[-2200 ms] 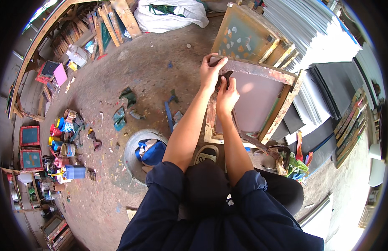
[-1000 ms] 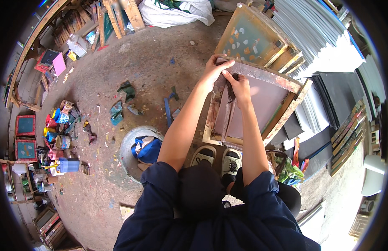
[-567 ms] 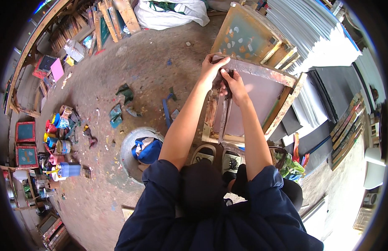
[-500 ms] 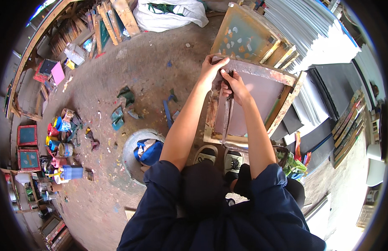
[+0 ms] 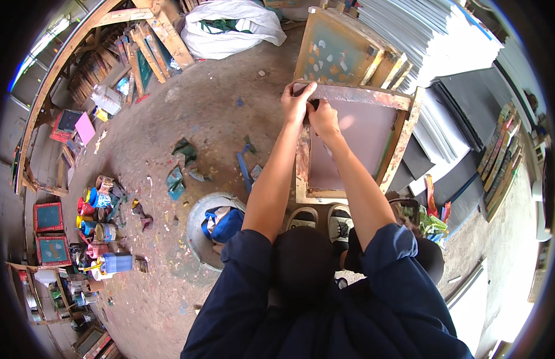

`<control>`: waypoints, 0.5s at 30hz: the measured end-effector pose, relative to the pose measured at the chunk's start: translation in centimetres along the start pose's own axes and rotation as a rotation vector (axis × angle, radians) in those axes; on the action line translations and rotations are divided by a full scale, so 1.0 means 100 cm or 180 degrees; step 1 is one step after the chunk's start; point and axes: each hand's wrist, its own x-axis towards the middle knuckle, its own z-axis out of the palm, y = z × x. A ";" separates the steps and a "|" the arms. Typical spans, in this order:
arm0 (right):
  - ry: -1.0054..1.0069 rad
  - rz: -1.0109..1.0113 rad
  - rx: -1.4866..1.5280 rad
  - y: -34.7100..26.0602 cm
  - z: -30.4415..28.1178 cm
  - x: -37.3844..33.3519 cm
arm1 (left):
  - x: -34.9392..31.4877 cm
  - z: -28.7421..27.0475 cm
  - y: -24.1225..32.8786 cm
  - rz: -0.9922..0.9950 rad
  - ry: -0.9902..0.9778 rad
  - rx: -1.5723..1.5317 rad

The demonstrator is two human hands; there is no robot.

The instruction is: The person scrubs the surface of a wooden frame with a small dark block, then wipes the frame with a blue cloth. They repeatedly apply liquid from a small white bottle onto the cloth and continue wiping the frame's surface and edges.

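Observation:
In front of me a wooden screen-printing frame stands tilted, its paint-stained bars around a greyish-pink mesh. My left hand grips the frame's upper left corner, thumb lying along the top bar. Just right of it, my right hand is closed in front of the mesh, close under the same bar. A dark, narrow object shows at the top of its fingers; the rest of it is hidden by the hand.
More frames with a speckled greenish screen lean behind. White sheets are stacked at the far right. A metal tub with blue cloth stands left of my feet. Paint containers and scraps lie farther left.
My right hand has turned over and shifted slightly left, its fingers now hidden. The long thin piece that hung below it across the mesh no longer shows. My left hand stays at the corner.

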 end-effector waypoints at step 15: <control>0.0908 -0.0341 0.0576 -0.009 0.016 -0.053 | -0.003 -0.005 -0.015 0.0509 0.0116 0.0228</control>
